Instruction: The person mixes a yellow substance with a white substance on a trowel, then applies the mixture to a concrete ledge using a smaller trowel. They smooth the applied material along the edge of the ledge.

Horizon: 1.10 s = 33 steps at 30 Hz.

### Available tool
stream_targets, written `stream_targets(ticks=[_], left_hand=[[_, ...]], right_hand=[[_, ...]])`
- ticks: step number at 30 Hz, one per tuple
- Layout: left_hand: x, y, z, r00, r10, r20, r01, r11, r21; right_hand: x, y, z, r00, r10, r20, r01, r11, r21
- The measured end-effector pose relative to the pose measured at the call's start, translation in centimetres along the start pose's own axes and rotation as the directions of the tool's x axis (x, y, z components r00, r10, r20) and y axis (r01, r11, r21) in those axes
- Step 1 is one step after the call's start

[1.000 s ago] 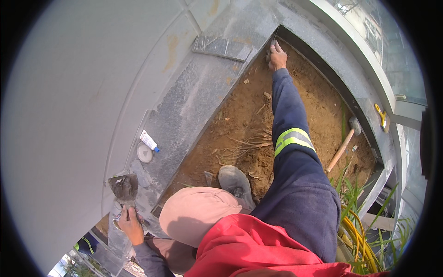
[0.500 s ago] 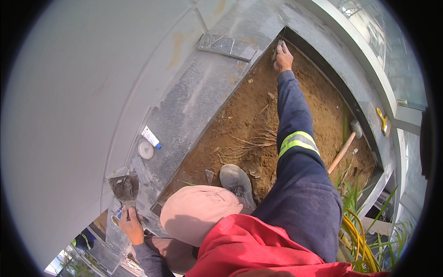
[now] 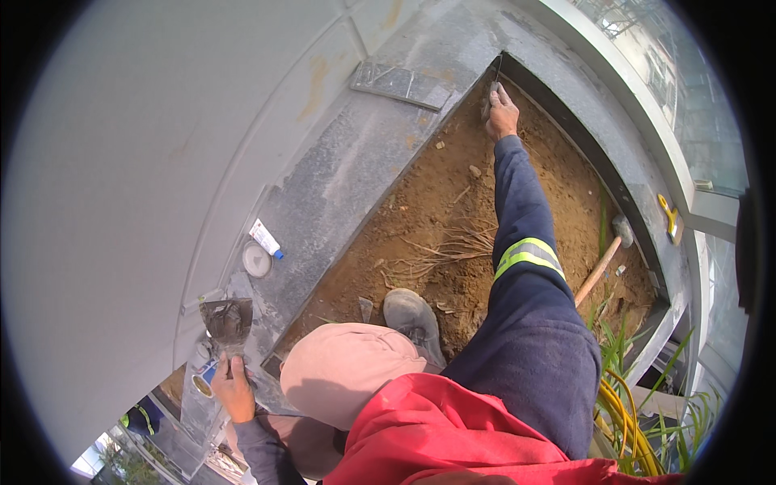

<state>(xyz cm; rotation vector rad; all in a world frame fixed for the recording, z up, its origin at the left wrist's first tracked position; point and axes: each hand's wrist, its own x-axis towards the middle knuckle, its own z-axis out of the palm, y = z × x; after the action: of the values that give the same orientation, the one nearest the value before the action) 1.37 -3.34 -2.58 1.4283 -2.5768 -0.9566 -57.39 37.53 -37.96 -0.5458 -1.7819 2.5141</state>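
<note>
My left hand (image 3: 234, 391) grips the handle of a putty knife (image 3: 229, 322) at the lower left. Its wide blade points away from me and carries a dark grey smear. Stretched far ahead, my right hand (image 3: 503, 115) is closed around a thin-bladed tool (image 3: 497, 71) at the inner far corner of the stone border (image 3: 558, 113). The blade's tip lies against or very near that corner. My fingers hide most of this tool, so its exact kind is unclear.
Bare soil (image 3: 436, 202) with dry roots fills the bed. A mallet (image 3: 602, 267) lies right, and a yellow-handled scraper (image 3: 670, 218) rests on the border. Left stand a white tube (image 3: 265, 238) and round lid (image 3: 257, 260). A stone strip (image 3: 402, 86) lies farther off; yellow hose (image 3: 626, 420) coils lower right.
The putty knife and my left hand have shifted slightly right, uncovering more of a round tape-like item behind. My right hand has drawn slightly nearer along the corner, still holding the thin-bladed tool.
</note>
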Motion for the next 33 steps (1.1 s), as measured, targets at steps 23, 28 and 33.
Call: stream_targets(ticks=[23,28,33], left_hand=[[-0.3,-0.8,0.5,1.000,-0.004,-0.026,0.003,0.998,-0.056],[-0.9,-1.1,-0.2,0.999,-0.013,-0.039,0.011,0.999,-0.047],[-0.4,-1.4,0.7,1.000,-0.004,0.014,0.005,0.999,-0.042]], right_hand=[[-2.6,-0.2,-1.7,0.995,-0.070,0.075,0.070,0.998,0.004],[-1.3,-1.4,1.2,0.999,-0.053,0.010,0.052,0.991,0.124],[2.2,0.9,-0.3,0.993,-0.117,-0.009,0.118,0.989,0.086]])
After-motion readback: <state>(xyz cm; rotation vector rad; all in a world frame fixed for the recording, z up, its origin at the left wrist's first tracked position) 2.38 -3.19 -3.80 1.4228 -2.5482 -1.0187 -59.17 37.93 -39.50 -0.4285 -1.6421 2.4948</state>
